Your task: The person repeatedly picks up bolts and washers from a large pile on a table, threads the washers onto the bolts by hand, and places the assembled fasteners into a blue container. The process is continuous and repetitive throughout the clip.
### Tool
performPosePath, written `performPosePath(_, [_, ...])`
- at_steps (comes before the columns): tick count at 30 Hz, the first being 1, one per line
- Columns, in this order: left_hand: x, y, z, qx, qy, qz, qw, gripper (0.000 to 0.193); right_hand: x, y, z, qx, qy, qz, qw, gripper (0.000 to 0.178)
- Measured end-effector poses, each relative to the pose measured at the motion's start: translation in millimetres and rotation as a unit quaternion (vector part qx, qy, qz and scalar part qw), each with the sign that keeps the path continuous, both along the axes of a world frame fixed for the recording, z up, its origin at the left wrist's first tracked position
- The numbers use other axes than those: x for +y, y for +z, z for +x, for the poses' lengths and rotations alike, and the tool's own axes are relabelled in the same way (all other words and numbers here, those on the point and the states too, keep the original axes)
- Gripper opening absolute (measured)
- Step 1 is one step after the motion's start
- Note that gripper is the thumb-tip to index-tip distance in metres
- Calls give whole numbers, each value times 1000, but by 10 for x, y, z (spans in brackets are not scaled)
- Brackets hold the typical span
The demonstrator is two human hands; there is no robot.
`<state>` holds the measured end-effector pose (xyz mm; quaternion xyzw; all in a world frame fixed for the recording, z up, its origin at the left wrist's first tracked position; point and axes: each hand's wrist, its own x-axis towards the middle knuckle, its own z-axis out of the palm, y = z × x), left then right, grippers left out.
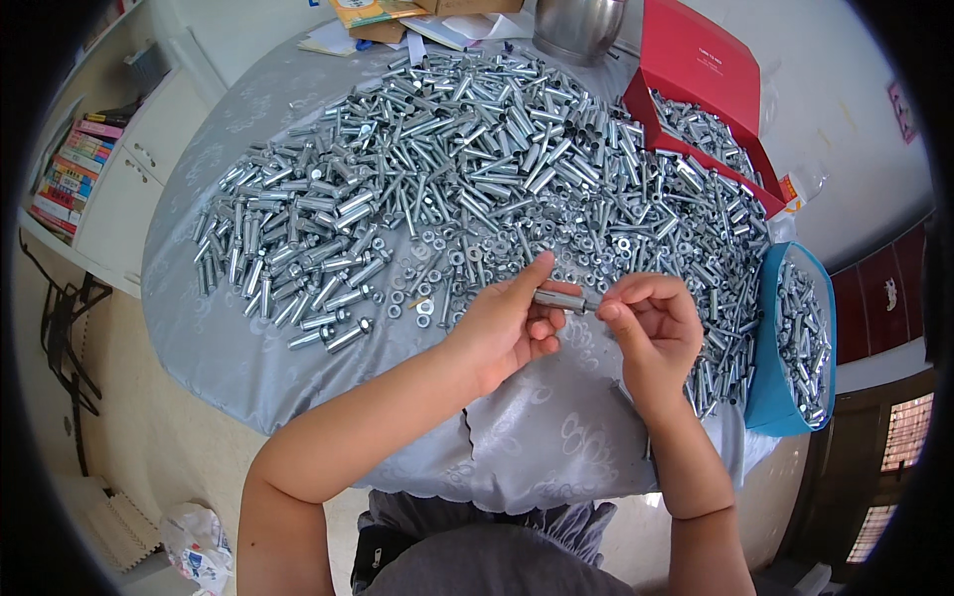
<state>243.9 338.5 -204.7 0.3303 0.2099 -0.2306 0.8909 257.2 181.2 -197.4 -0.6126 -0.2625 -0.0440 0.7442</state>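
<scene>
Above the near part of the table, my left hand (497, 333) holds a silver expansion bolt (562, 299) between thumb and fingers, lying roughly level. My right hand (656, 333) pinches its right end with thumb and forefinger; the fingertips hide the tip. Beyond my hands spreads a big heap of metal sleeves (497, 149). Flat washers (425, 307) and nuts lie loose just past my left hand. At the left of the heap are assembled expansion bolts (350, 336) with nuts on their ends. Long thin bolts (711, 348) are piled to the right of my right hand.
A grey patterned cloth (586, 437) covers the round table. An open red box (686, 144) of bolts stands at the far right, a blue bin (770, 348) of bolts at the right edge. A metal pot (578, 28) and papers (472, 27) sit at the back.
</scene>
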Motion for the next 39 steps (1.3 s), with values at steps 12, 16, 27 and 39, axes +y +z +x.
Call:
performPosePath(12, [15,1,11,0,10,-14,1000,38,-32,-85,29,-34,-33,-63,997,26])
performPosePath(16, [11,16,9,4,9,-15,1000,38,-30,-53,20,8,-22,-50,998,27])
performPosePath(27, [0,37,-3,-9,-12,5,1000,34,-90,-8,83,140,80,8,987,23])
performPosePath(39, [-22,64,-21,-2,-16,37,999,35,-105,2,88,166,104,22,980,27])
